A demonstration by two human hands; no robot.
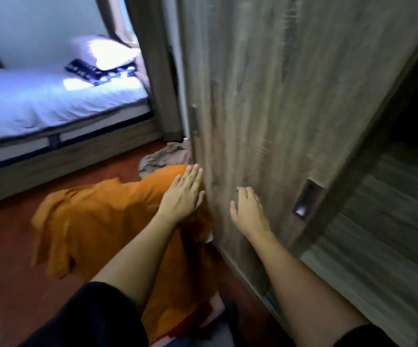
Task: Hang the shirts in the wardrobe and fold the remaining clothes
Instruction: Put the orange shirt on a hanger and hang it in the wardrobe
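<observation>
**Door in hand, shirt waiting**

Both hands on the wardrobe door (278,96). Left hand (185,194) flat at its left edge, fingers straight and together. Right hand (248,211) on its face, fingers loosely apart, gripping nothing. Orange shirt (90,221) lies on the floor under your left arm. Likely next: settle the door, then lift the shirt.

Home bedroom: bed (40,106), wardrobe (278,96)

Left sleeve (85,319) and right sleeve (368,338): black, plain fabric, short, matching. Left forearm (140,251) and right forearm (298,276) uncovered from hems to left hand (183,194) and right hand (248,211).
</observation>
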